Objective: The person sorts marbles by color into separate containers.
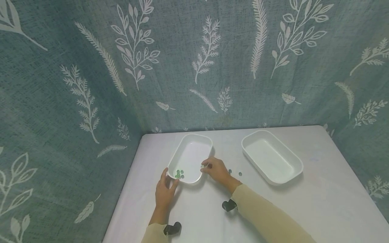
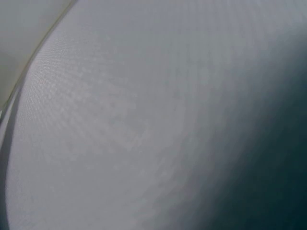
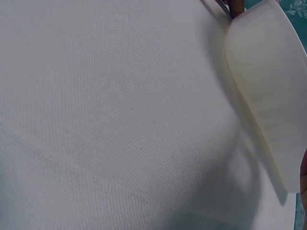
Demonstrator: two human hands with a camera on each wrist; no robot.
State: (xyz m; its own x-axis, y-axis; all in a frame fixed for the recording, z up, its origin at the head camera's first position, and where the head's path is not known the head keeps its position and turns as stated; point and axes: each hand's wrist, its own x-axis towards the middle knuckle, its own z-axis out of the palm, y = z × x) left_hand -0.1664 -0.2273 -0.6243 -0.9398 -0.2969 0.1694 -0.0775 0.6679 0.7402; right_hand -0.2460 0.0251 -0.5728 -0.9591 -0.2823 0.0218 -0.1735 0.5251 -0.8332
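Observation:
My left hand (image 1: pixel 164 193) holds the near left corner of a white tray (image 1: pixel 187 135), thumb and fingers spread around the corner at its rim. Inside that corner lie several small green, rounded glass pebbles (image 1: pixel 178 171). At the tray's right rim, my right hand (image 1: pixel 215 168) pinches a small pale green pebble (image 1: pixel 202 166) between thumb and fingers, partly hidden by them. The right wrist view shows the tray's outer wall (image 3: pixel 268 81) with a bit of a finger at its edge. Only white cloth and a tray's edge show in the left wrist view.
Two dark pebbles (image 1: pixel 240 173) lie on the white tablecloth (image 1: pixel 212 216) just right of my right wrist. A second white tray (image 1: pixel 273 158) stands farther right, angled, with nothing inside it. Green leaf-patterned curtains (image 1: pixel 182 67) hang behind the table and along both sides.

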